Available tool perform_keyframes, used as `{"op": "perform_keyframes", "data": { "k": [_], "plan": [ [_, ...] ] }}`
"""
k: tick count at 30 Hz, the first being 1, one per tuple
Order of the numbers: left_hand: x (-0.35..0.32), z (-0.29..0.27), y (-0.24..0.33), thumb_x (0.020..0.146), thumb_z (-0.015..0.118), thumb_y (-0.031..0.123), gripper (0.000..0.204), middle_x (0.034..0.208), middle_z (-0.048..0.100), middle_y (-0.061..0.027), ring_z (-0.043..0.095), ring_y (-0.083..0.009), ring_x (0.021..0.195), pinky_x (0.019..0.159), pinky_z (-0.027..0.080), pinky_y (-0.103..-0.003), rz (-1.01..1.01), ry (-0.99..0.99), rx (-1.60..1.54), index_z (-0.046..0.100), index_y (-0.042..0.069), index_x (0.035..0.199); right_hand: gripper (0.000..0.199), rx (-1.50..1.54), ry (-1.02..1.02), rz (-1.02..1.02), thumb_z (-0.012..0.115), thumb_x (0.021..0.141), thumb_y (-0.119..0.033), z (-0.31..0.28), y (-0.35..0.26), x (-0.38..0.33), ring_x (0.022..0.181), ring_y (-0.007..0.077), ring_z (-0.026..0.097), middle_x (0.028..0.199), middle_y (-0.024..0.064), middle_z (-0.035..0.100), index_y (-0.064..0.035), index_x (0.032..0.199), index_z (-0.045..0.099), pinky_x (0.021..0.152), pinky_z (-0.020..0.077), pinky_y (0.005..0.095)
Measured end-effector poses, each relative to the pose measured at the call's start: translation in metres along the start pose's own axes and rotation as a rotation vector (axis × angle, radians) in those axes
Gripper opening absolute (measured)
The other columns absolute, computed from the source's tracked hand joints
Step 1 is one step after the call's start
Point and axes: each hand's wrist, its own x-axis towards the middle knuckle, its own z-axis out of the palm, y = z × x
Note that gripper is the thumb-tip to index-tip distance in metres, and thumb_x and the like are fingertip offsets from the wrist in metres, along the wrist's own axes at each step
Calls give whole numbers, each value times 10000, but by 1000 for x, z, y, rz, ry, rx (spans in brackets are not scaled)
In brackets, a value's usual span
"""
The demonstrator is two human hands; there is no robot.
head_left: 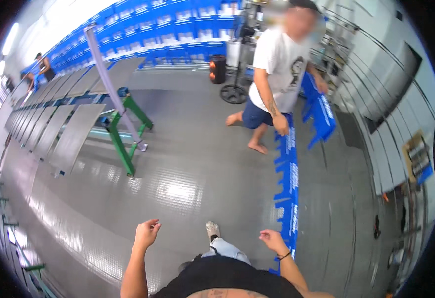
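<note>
My left hand [146, 232] hangs in the air over the grey floor, fingers loosely curled, holding nothing. My right hand [272, 240] is also empty with fingers apart, just left of a long row of blue flat carton sheets [289, 188] standing on edge on the floor. A person in a white shirt and blue shorts [277, 69] stands barefoot ahead, one hand on the top of that blue row, the other holding another blue sheet [319, 111]. My own foot [212, 229] shows between my hands.
A green metal rack [123, 134] carrying grey flat sheets stands at the left, with a pale pole leaning on it. Blue stacked cartons [167, 30] line the back wall. A black speaker [218, 69] and a stand base [234, 93] sit at the back. Two other persons work far left.
</note>
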Motion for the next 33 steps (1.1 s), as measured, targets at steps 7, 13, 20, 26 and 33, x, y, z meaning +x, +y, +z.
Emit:
{"op": "perform_keyframes", "data": {
  "k": [7, 13, 20, 26, 33],
  "plan": [
    [99, -51, -49, 822, 678, 249, 322, 886, 702, -166, 696, -269, 786, 753, 540, -374, -217, 181, -16, 678, 20, 1048, 276, -99, -99, -251, 690, 833, -202, -5, -136, 263, 739, 158, 656, 874, 98, 699, -36, 1052, 666, 696, 525, 303],
    [190, -63, -95, 819, 682, 244, 320, 880, 701, -175, 694, -274, 821, 768, 536, -376, -411, 244, -56, 682, 20, 1046, 290, -15, -242, -386, 681, 834, -216, 16, -309, 448, 829, 200, 670, 945, 129, 691, -24, 1051, 657, 755, 528, 322],
    [407, -170, -128, 812, 684, 271, 354, 909, 698, -188, 690, -281, 851, 791, 530, -362, -403, 115, -34, 681, 12, 1053, 235, 23, -330, -226, 686, 840, -172, 96, -326, 608, 784, 161, 669, 866, 86, 706, -44, 1036, 669, 717, 519, 289],
    [432, -315, -270, 834, 610, 191, 243, 738, 645, -218, 624, -362, 681, 614, 480, -425, -741, 355, 519, 645, -44, 780, 261, 317, -210, 457, 625, 884, -233, 94, -316, 652, 857, 179, 627, 945, 80, 669, -52, 1071, 644, 764, 495, 325],
    [537, -179, -260, 807, 600, 217, 272, 975, 661, -187, 643, -239, 855, 727, 501, -349, -1135, -226, 166, 659, 7, 970, 348, 394, -185, 738, 573, 918, -241, 116, -335, 796, 1044, 205, 554, 1147, 91, 584, -55, 1211, 555, 906, 431, 328]
  ]
}}
